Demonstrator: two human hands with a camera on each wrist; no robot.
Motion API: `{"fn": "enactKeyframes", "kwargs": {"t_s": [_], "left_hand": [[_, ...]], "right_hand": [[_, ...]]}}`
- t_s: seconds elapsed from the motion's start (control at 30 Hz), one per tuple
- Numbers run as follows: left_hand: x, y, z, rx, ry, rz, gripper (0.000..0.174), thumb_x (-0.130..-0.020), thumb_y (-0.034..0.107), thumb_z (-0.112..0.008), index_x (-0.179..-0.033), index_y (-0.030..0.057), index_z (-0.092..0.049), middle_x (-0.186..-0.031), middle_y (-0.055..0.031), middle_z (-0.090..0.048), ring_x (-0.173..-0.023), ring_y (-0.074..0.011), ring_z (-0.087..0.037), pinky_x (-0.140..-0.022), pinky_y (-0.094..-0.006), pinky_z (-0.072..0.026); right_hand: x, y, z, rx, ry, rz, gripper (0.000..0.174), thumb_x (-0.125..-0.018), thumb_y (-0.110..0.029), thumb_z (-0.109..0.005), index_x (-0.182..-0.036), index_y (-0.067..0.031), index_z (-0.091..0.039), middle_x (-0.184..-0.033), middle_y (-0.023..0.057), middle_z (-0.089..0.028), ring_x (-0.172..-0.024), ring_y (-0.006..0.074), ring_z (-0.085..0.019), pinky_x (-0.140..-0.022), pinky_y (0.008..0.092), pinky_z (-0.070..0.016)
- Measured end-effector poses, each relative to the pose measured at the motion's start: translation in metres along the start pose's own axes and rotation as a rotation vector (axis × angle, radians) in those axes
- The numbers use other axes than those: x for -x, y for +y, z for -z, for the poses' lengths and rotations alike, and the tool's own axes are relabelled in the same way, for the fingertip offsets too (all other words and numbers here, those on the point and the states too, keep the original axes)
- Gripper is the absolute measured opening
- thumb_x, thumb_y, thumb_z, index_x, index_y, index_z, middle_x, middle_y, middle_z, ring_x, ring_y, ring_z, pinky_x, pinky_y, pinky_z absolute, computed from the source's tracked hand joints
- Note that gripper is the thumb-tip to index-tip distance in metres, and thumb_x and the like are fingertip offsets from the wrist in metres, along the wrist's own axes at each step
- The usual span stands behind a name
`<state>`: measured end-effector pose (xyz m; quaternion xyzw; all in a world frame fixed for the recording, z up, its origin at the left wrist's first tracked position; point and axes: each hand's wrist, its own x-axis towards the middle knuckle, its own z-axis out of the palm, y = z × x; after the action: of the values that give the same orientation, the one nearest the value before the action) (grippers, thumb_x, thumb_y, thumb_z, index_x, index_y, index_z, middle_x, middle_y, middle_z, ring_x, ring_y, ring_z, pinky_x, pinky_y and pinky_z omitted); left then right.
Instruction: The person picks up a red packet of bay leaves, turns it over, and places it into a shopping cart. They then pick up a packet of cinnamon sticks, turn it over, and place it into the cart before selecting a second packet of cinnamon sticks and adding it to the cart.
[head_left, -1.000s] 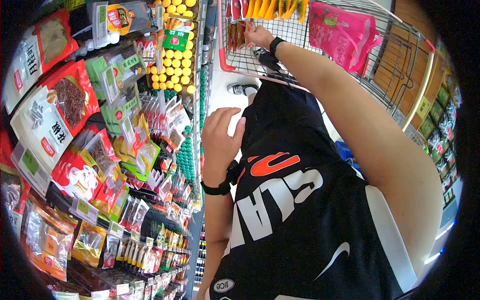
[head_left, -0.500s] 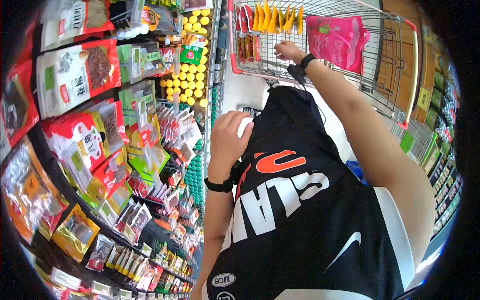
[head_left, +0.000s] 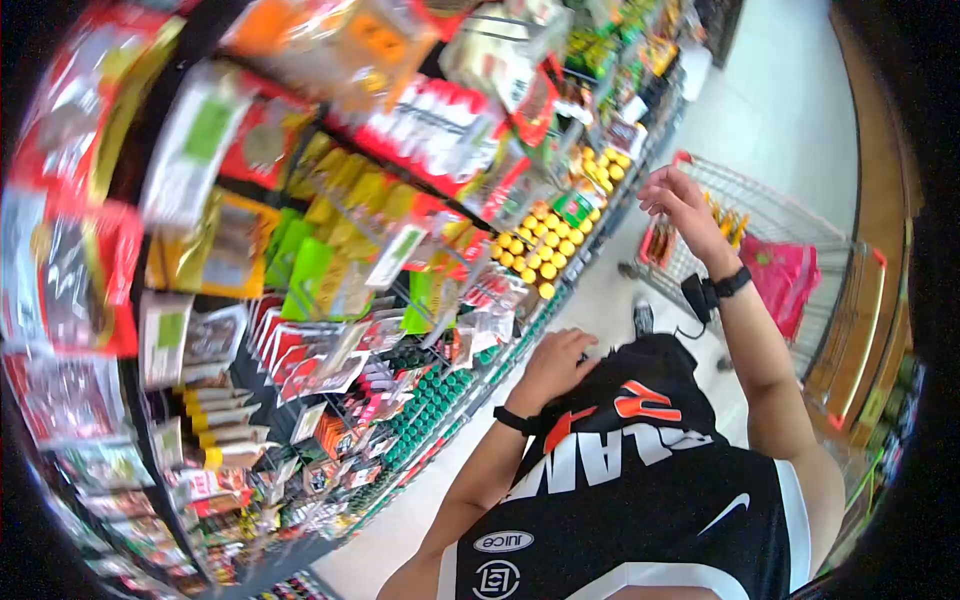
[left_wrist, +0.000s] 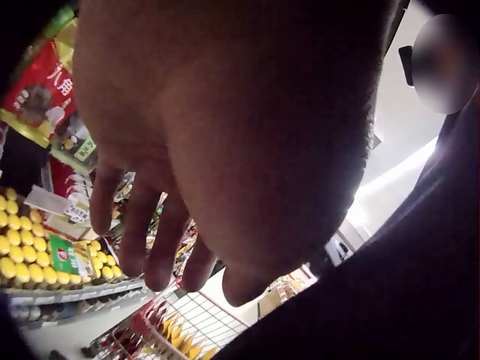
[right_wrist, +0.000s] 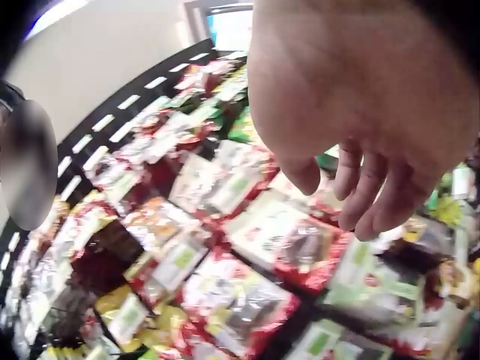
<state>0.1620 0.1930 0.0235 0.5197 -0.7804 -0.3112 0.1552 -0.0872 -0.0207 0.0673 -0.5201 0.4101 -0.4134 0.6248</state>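
My right hand (head_left: 685,208) is raised over the near end of a wire shopping cart (head_left: 770,187), its fingers loosely bent and nothing between them. Beneath it in the cart hang red packets (head_left: 660,243) and a row of yellow packets (head_left: 728,222). A pink bag (head_left: 783,285) lies against the cart's wires to the right. My left hand (head_left: 553,367) hangs low in front of the black shorts, fingers relaxed and holding nothing. In the left wrist view its fingers (left_wrist: 160,247) spread loosely downward. Shelf packets (right_wrist: 292,240) fill the right wrist view behind the right hand.
Tall shelves with hanging spice packets (head_left: 265,150) run along the left. Farther along stand yellow-capped jars (head_left: 543,250) and rows of green-capped bottles (head_left: 430,410). A pale floor aisle (head_left: 770,110) stretches beyond the cart, with wooden panelling (head_left: 885,130) at the right.
My right hand has left the packets in the cart and lifted up toward the shelf side. The view has turned left, bringing more shelf into sight. The left hand stays relaxed.
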Motion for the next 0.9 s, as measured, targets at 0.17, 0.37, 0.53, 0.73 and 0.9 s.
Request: {"fn": "enactKeyframes", "kwargs": {"t_s": [0.17,0.37,0.53,0.73,0.9], "left_hand": [[0.045,-0.021,0.001,0.024,0.053,0.003,0.030,-0.086,0.026,-0.069,-0.108,0.0065,-0.064,-0.104,-0.0137,-0.065,-0.099,-0.0338,-0.062,-0.087,-0.0426,-0.0485],[0.101,-0.048,0.001,0.023,0.134,0.094,0.035,-0.089,0.030,-0.066,-0.114,0.0064,-0.063,-0.113,-0.0154,-0.064,-0.105,-0.0344,-0.061,-0.091,-0.0428,-0.0482],[0.160,-0.064,-0.004,0.064,0.191,0.331,0.041,-0.090,0.036,-0.063,-0.120,0.0081,-0.061,-0.119,-0.0145,-0.062,-0.112,-0.0341,-0.058,-0.097,-0.0429,-0.0453],[0.210,-0.059,-0.015,0.081,0.198,0.519,0.045,-0.092,0.042,-0.061,-0.122,0.0087,-0.061,-0.123,-0.0148,-0.062,-0.118,-0.0332,-0.056,-0.100,-0.0426,-0.0438],[0.222,-0.060,-0.024,0.074,0.287,0.508,0.045,-0.092,0.042,-0.061,-0.122,0.0087,-0.061,-0.121,-0.0152,-0.063,-0.114,-0.0330,-0.059,-0.097,-0.0430,-0.0454]], "right_hand": [[-0.003,-0.114,-0.108,-0.051,-0.359,0.229,0.016,-0.096,-0.012,-0.054,-0.107,-0.0014,-0.059,-0.110,0.0106,-0.067,-0.102,0.0184,-0.065,-0.089,0.0309,-0.0511],[-0.038,-0.162,-0.226,-0.440,-0.749,0.210,0.031,-0.099,-0.015,-0.049,-0.122,0.0046,-0.057,-0.127,0.0167,-0.062,-0.119,0.0236,-0.059,-0.102,0.0345,-0.0462],[-0.109,-0.166,-0.321,-0.583,-0.759,-0.182,0.052,-0.096,-0.018,-0.054,-0.136,0.0109,-0.038,-0.144,0.0260,-0.040,-0.134,0.0336,-0.043,-0.113,0.0419,-0.0388],[-0.169,-0.173,-0.378,-0.867,-0.577,-0.346,0.097,-0.087,-0.028,-0.064,-0.150,0.0070,0.001,-0.156,0.0249,-0.009,-0.144,0.0371,-0.022,-0.116,0.0495,-0.0327],[-0.162,-0.166,-0.385,-0.951,-0.505,-0.380,0.096,-0.088,-0.029,-0.062,-0.151,0.0055,0.002,-0.156,0.0230,-0.013,-0.143,0.0366,-0.026,-0.116,0.0509,-0.0322]]}}
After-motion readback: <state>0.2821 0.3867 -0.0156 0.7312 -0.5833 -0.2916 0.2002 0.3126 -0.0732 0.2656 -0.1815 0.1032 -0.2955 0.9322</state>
